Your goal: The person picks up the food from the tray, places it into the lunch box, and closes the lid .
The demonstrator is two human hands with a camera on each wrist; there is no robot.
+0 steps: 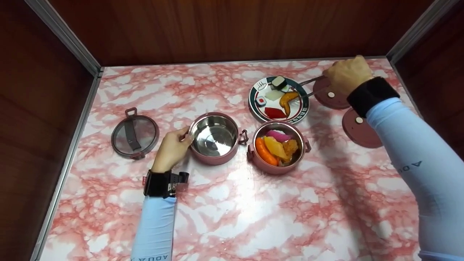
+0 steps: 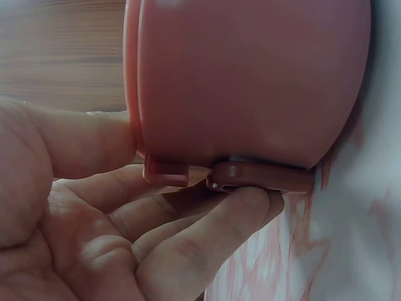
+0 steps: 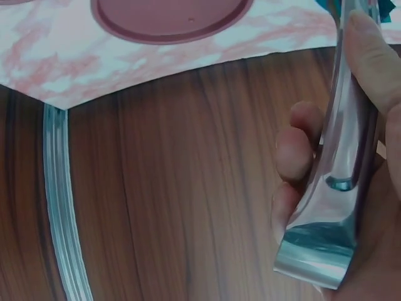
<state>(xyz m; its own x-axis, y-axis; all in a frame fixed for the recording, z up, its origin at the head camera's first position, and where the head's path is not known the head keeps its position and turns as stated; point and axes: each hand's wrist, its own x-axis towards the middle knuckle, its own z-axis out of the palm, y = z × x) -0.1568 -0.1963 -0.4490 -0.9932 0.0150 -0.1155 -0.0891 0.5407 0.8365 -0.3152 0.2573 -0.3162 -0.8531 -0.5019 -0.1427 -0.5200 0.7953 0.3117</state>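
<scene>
Both remote hands are curled, left hand [image 1: 172, 149] holding a pink pot [image 1: 214, 159] at nine o'clock, right hand [image 1: 346, 75] holding tongs [image 3: 344, 144] at three o'clock on the plate [image 1: 255, 110], where I judge the yellow piece [image 1: 285, 100] light, slippery, best pinched mid-bend.

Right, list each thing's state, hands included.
Left round pink steel-lined pot: uncovered, empty
Right round pink steel-lined pot: uncovered, holding food
Round clear lid: off
Two round pink lids: off
Round green-rimmed white plate: holding food
Metal tongs: gripped, arms apart
Left hand: holding left pot
Right hand: gripping tongs
</scene>
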